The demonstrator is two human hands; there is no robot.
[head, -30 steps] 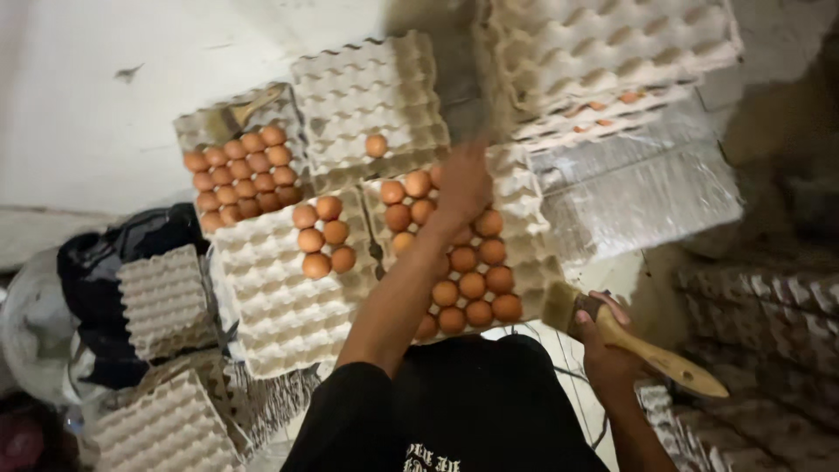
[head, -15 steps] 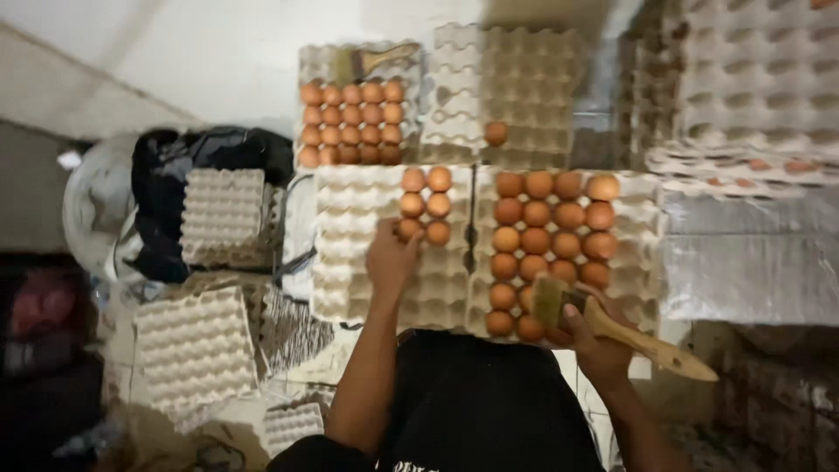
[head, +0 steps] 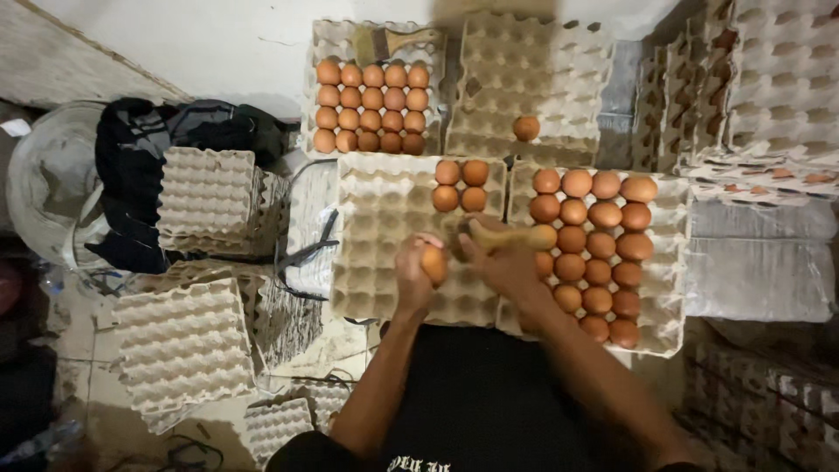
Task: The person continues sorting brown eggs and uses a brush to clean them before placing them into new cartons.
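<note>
Left hand [head: 418,273] grip: fingers closed around one brown egg [head: 433,263], held just above the near part of the middle tray [head: 384,262]. Right hand [head: 500,262] grip: fingers closed around the wooden handle of a brush [head: 511,236], which lies level and points right, its bristle end toward the egg; whether the bristles touch the shell cannot be told. Both hands meet over the seam between the middle tray and the right tray [head: 669,306]. The middle tray carries four eggs [head: 461,185] in its far right corner, with the other cups bare. The right tray holds brown eggs in rows across its left and centre columns. At the far left, a third tray [head: 371,105] is filled with several rows of eggs, and a second brush [head: 393,41] rests on its far edge. At the far centre, a stack of trays [head: 533,79] holds a single egg [head: 525,128]. More cardboard trays [head: 205,197] are stacked on the floor at left, beside a dark bag [head: 131,175] and a clear plastic bag [head: 39,188]. Further stacks [head: 769,79] stand at the far right.
</note>
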